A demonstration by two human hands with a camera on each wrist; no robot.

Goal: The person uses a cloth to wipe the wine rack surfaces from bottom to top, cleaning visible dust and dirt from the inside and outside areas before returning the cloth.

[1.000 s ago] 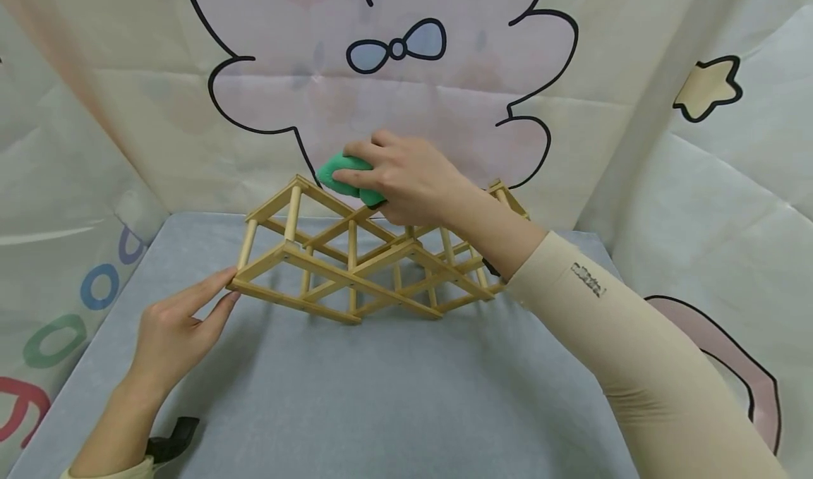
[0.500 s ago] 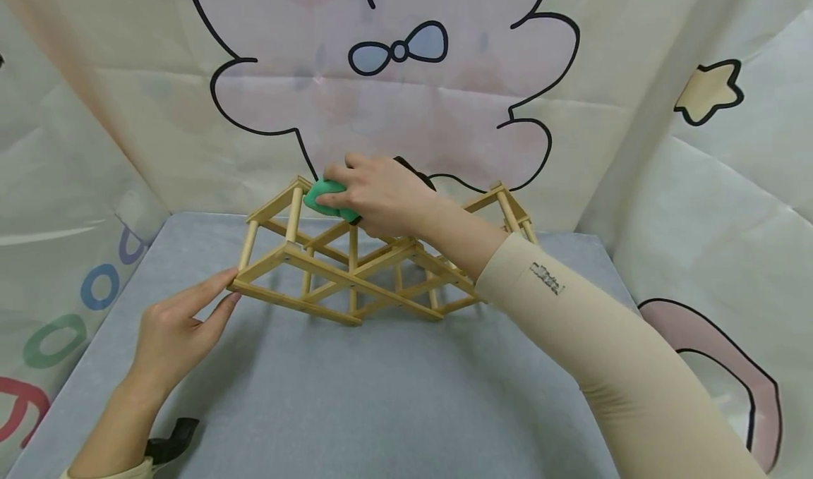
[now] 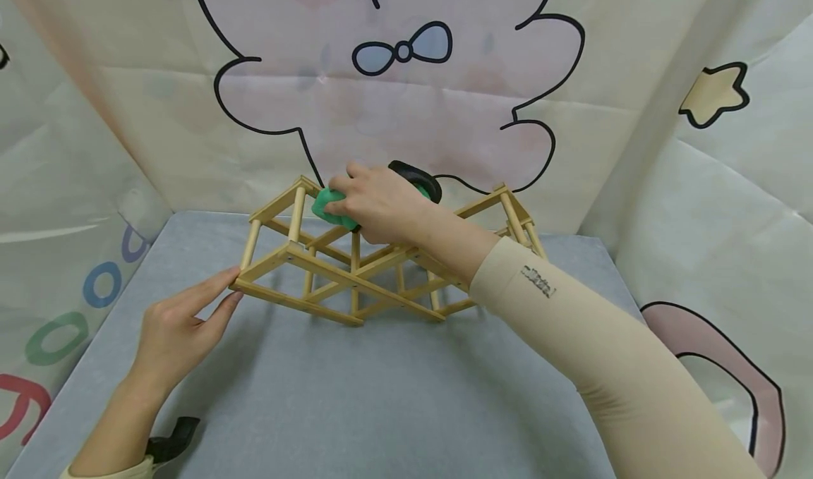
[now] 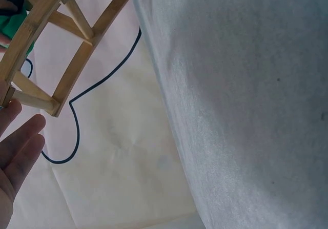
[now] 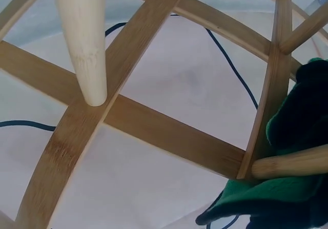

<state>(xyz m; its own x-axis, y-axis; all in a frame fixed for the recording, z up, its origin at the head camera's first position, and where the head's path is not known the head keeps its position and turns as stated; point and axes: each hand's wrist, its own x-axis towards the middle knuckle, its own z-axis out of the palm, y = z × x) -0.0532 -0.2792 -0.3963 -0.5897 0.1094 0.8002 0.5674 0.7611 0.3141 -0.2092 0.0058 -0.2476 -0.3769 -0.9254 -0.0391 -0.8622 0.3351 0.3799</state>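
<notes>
A folding wooden lattice rack (image 3: pixel 353 281), with crossed flat slats and round dowels, stands on the table in the head view. At its near left corner, my left hand (image 3: pixel 182 324) pinches the slat end between thumb and fingers. Over the rack's back slats, my right hand (image 3: pixel 381 204) holds a bunched green cloth (image 3: pixel 330 205). The cloth (image 5: pixel 277 190) wraps about a slat joint beside a dowel in the right wrist view. Some of the cloth is hidden under the right hand. In the left wrist view, the left fingers (image 4: pixel 23 147) lie by the rack's corner (image 4: pixel 54 105).
The table (image 3: pixel 356 401) has a grey-blue cover. A printed fabric backdrop (image 3: pixel 470 105) rises right behind the rack, and more fabric hangs at both sides. A black wrist strap piece (image 3: pixel 174 440) shows by the left forearm.
My right hand has moved down and slightly left with the green cloth, from above the back slats onto them. The left hand and the rack stay in place.
</notes>
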